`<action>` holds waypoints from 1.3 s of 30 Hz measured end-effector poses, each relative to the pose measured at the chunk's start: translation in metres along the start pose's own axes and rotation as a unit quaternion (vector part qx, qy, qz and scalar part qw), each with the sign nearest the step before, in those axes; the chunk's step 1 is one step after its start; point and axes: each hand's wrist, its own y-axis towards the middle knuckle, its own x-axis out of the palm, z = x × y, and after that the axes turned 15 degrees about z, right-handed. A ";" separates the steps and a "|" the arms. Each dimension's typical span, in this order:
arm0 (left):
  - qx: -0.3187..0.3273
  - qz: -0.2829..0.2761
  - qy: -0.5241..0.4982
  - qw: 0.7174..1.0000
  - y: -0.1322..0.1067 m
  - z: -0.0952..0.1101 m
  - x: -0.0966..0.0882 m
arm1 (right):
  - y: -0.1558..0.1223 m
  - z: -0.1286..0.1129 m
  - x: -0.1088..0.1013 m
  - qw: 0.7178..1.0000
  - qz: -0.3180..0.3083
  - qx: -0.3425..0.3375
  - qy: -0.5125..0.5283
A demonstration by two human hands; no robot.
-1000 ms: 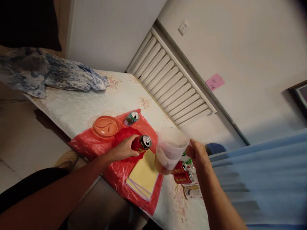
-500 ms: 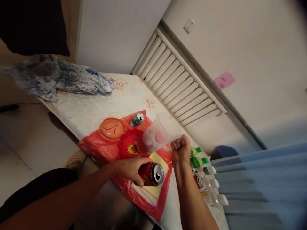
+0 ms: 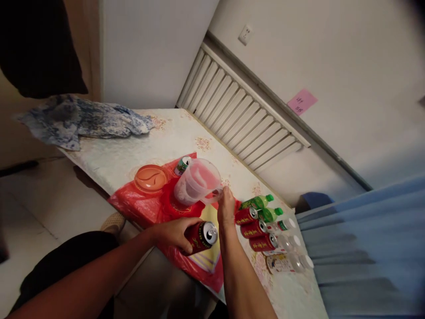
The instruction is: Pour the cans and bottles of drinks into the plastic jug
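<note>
My left hand (image 3: 174, 234) is wrapped round an opened dark red drink can (image 3: 195, 239), its top tilted to the right. In my right hand (image 3: 226, 207) is the handle of a clear plastic measuring jug (image 3: 195, 184). The jug leans a little over a red scalloped dish (image 3: 168, 208); whether its base touches the dish I cannot tell. A small green can (image 3: 181, 165) stands behind the jug. To the left lies a round orange lid or dish (image 3: 151, 178). A yellow sheet (image 3: 209, 261) is under the red can, on red plastic (image 3: 136, 206).
Right of my right hand stand three red cans (image 3: 252, 229), two green bottles (image 3: 257, 203) and several clear bottles with white caps (image 3: 295, 263). A blue-white cloth (image 3: 106, 119) lies at the table's far left. Behind are a radiator (image 3: 242, 110) and a blue curtain (image 3: 365, 248).
My right hand has brought the jug left and set it more upright over the red dish. The left hand keeps hold of the can. The row of red cans has come into view.
</note>
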 end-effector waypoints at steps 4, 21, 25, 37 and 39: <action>0.014 0.047 -0.093 0.994 -0.005 0.003 0.011 | -0.016 0.002 -0.047 0.997 0.045 0.051 0.022; 0.035 0.190 -0.029 0.981 -0.017 0.025 0.110 | -0.148 -0.011 -0.156 0.990 -0.076 0.078 0.088; 0.055 0.197 0.049 0.978 -0.020 0.018 0.128 | -0.153 -0.007 -0.164 0.994 -0.060 0.066 0.060; 0.064 0.186 0.140 0.971 -0.028 0.019 0.152 | -0.157 -0.012 -0.164 0.996 -0.021 0.083 0.033; 0.070 0.171 0.133 0.974 -0.030 0.018 0.150 | -0.157 -0.016 -0.165 0.996 -0.023 0.084 0.030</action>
